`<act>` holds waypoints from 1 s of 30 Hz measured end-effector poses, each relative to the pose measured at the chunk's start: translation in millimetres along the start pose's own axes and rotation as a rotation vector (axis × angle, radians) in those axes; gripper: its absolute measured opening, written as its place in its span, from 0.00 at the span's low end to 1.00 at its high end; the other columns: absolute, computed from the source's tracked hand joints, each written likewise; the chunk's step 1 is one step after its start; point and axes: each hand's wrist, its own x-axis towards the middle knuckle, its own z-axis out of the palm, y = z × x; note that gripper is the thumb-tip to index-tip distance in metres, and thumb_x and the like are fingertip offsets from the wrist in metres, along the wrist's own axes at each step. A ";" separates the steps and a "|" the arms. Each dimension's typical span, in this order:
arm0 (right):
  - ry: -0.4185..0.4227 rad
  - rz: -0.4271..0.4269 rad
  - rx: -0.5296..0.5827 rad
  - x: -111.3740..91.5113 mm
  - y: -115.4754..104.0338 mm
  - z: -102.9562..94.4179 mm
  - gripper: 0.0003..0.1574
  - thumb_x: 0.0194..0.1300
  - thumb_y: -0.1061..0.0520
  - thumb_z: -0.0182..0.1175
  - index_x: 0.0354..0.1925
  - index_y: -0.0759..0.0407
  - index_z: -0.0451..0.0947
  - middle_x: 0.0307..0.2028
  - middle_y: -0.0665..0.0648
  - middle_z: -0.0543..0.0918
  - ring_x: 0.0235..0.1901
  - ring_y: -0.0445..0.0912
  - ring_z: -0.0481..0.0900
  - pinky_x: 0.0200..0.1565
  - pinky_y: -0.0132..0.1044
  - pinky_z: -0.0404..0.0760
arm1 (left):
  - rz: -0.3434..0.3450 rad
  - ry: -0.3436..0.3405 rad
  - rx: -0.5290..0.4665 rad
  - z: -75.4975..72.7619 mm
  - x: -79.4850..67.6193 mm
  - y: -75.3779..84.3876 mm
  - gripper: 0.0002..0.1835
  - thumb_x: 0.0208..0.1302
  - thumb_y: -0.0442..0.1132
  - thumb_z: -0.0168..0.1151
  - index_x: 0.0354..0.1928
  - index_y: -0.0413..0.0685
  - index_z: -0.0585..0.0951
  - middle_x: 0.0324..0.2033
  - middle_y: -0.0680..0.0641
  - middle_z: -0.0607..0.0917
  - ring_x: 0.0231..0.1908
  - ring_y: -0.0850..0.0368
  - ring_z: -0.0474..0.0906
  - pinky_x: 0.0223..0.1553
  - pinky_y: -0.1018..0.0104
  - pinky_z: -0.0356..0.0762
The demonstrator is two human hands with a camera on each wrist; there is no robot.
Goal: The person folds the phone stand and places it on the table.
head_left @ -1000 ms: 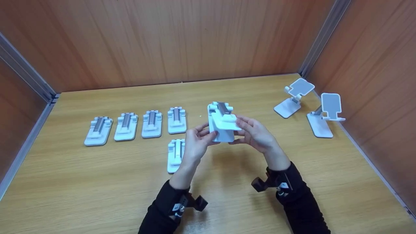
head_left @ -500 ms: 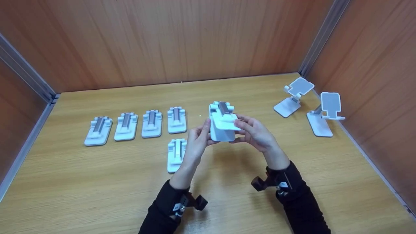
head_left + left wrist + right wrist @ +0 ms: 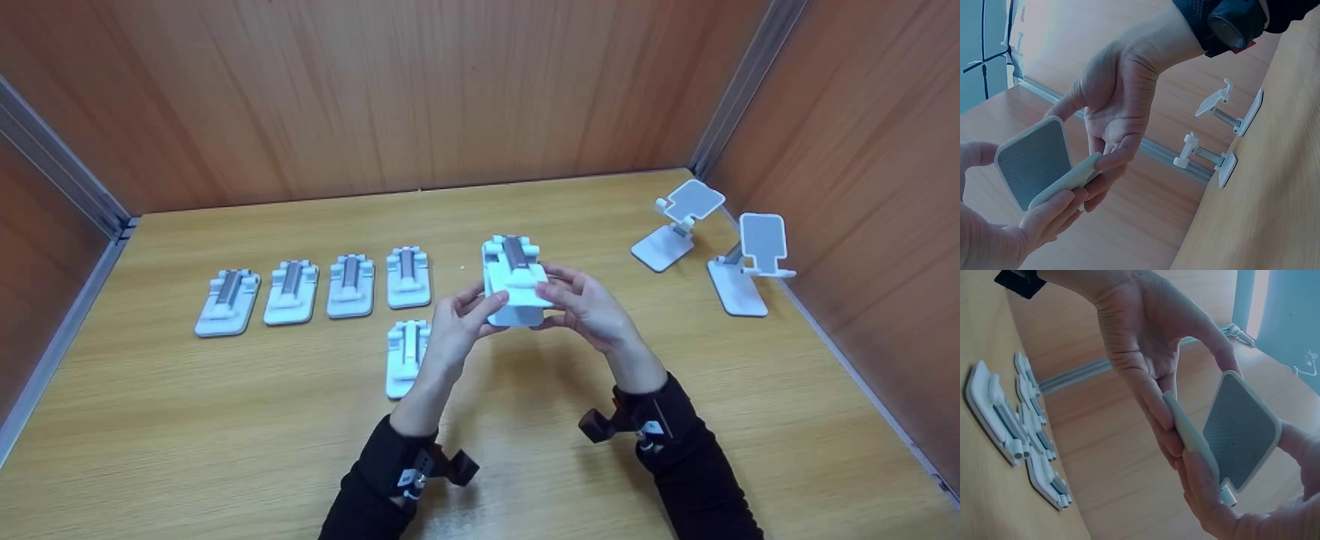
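Both hands hold a white folding phone stand [image 3: 519,279] above the table in the head view. The left hand [image 3: 456,334] grips its left side, thumb on the front of the upper plate and fingers beneath. From the right, the right hand [image 3: 592,311] pinches the plate's lower right corner with its thumb, fingers behind. In the left wrist view, the upper plate's grey pad [image 3: 1039,163] stands at an angle to the base [image 3: 1067,180], leaving a wedge-shaped gap. The right wrist view shows the same grey pad [image 3: 1241,433] between the hands.
A row of several folded phone stands [image 3: 350,286] lies at the left of the wooden table [image 3: 225,420]. Another folded stand [image 3: 406,360] lies beside the left forearm. Two unfolded stands [image 3: 667,244] [image 3: 739,289] stand at the right, near the side panel [image 3: 862,187].
The left thumb has lifted from the stand's side edge and now lies on its upper plate. That plate has swung closer in line with the base. The right hand has kept its grip.
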 end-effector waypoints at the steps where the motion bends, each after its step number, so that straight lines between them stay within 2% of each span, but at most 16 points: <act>1: 0.009 -0.002 -0.008 0.0 0.1 0.2 0.36 0.62 0.59 0.52 0.63 0.68 0.50 0.53 0.66 0.67 0.44 0.51 0.75 0.39 0.41 0.80 | -0.003 -0.002 -0.011 -0.1 -0.4 0.6 0.29 0.57 0.36 0.58 0.57 0.26 0.63 0.45 0.32 0.77 0.43 0.48 0.77 0.41 0.61 0.78; 6: 0.040 -0.025 -0.024 0.6 1.8 1.1 0.38 0.59 0.63 0.56 0.63 0.68 0.51 0.56 0.67 0.64 0.43 0.50 0.75 0.38 0.38 0.80 | -0.014 -0.004 -0.048 -0.2 -1.4 2.6 0.27 0.57 0.29 0.55 0.58 0.24 0.61 0.46 0.29 0.75 0.43 0.47 0.77 0.42 0.62 0.78; 12: 0.076 -0.057 -0.020 1.4 5.8 2.6 0.39 0.55 0.67 0.59 0.62 0.66 0.53 0.52 0.66 0.67 0.40 0.50 0.77 0.34 0.34 0.81 | -0.011 0.004 -0.058 0.0 -2.3 2.2 0.26 0.56 0.22 0.51 0.58 0.23 0.60 0.49 0.29 0.73 0.45 0.45 0.76 0.42 0.62 0.78; 16: 0.064 -0.091 -0.021 2.8 9.9 3.4 0.40 0.53 0.70 0.60 0.62 0.67 0.54 0.50 0.66 0.69 0.39 0.51 0.78 0.33 0.35 0.81 | 0.002 -0.003 -0.053 -1.8 -3.0 0.1 0.25 0.56 0.20 0.49 0.58 0.23 0.60 0.49 0.29 0.73 0.44 0.45 0.76 0.41 0.61 0.78; 21: 0.050 -0.113 -0.115 2.1 9.4 -0.7 0.38 0.56 0.68 0.58 0.62 0.68 0.53 0.51 0.67 0.69 0.40 0.50 0.78 0.37 0.38 0.81 | -0.014 0.009 -0.060 -8.8 -5.4 -1.2 0.25 0.56 0.20 0.49 0.58 0.23 0.60 0.48 0.29 0.73 0.44 0.45 0.76 0.41 0.60 0.78; 25: 0.123 -0.143 -0.246 -0.8 0.9 -16.8 0.34 0.59 0.65 0.55 0.61 0.70 0.55 0.52 0.69 0.68 0.40 0.46 0.77 0.39 0.36 0.80 | -0.046 0.062 -0.049 -22.5 -8.3 -1.9 0.25 0.55 0.19 0.49 0.57 0.23 0.61 0.48 0.29 0.73 0.43 0.45 0.76 0.41 0.61 0.78; 30: 0.269 -0.212 -0.387 -3.7 -18.9 -54.7 0.29 0.60 0.66 0.54 0.58 0.73 0.59 0.49 0.69 0.70 0.36 0.41 0.76 0.37 0.32 0.79 | -0.069 0.136 -0.010 -48.2 -11.7 -3.3 0.25 0.55 0.19 0.48 0.57 0.25 0.62 0.49 0.29 0.73 0.43 0.47 0.76 0.40 0.62 0.79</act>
